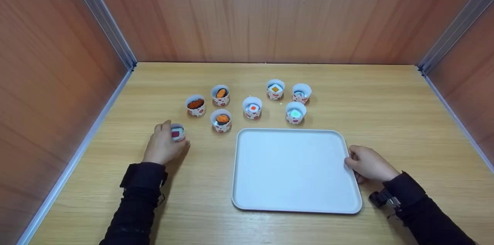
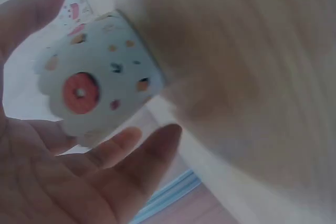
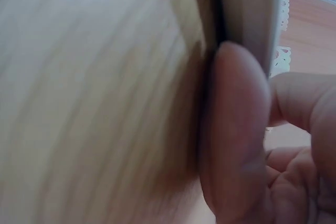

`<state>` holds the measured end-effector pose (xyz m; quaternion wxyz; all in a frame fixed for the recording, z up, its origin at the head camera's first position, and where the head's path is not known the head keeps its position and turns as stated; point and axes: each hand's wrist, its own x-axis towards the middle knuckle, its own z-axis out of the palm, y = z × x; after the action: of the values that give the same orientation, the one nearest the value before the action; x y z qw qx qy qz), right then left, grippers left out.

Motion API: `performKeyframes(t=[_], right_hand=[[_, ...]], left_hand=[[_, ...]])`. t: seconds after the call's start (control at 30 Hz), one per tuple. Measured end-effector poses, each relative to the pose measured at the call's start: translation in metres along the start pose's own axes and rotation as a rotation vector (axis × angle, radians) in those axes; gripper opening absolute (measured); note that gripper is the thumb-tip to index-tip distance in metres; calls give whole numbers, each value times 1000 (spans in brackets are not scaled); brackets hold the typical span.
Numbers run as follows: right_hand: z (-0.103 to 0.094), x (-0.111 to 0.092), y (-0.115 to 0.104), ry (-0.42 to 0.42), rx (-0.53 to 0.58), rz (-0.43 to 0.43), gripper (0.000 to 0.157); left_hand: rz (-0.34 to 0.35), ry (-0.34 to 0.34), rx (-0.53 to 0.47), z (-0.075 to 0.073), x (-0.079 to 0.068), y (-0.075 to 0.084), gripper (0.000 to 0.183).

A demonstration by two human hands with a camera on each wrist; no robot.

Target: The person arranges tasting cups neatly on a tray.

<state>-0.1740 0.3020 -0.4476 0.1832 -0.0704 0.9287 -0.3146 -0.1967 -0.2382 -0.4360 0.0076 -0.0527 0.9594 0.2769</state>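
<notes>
My left hand [image 1: 164, 144] is around a patterned paper cup [image 1: 178, 132] holding a small white piece with a dark red top. In the left wrist view, the cup [image 2: 100, 74] stands between the spread thumb and fingers [image 2: 152, 150], with gaps beside its wall. My right hand [image 1: 370, 164] pinches the right edge of a white rectangular tray [image 1: 297, 169]. One finger [image 3: 236, 129] lies along the tray's outer side in the right wrist view, with the thumb over the rim.
Several similar paper cups stand behind the tray. Orange-topped pieces fill the left ones, such as this cup [image 1: 221, 125]; white-based pieces sit in others, including this cup [image 1: 295, 117]. Wood-patterned panels [image 1: 262, 17] with metal corner strips enclose the table [image 1: 208, 183].
</notes>
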Motion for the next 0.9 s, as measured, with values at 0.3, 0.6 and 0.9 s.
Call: performKeyframes(t=[0.3, 0.6, 0.9], right_hand=[[0, 0, -2, 1, -16, 31, 20], [0, 0, -3, -15, 2, 76, 20], [0, 0, -3, -17, 3, 69, 20]], left_hand=[[-59, -47, -48, -3, 3, 1, 77], [-9, -6, -46, 2, -4, 22, 72], [214, 43, -119, 13, -18, 84, 66]])
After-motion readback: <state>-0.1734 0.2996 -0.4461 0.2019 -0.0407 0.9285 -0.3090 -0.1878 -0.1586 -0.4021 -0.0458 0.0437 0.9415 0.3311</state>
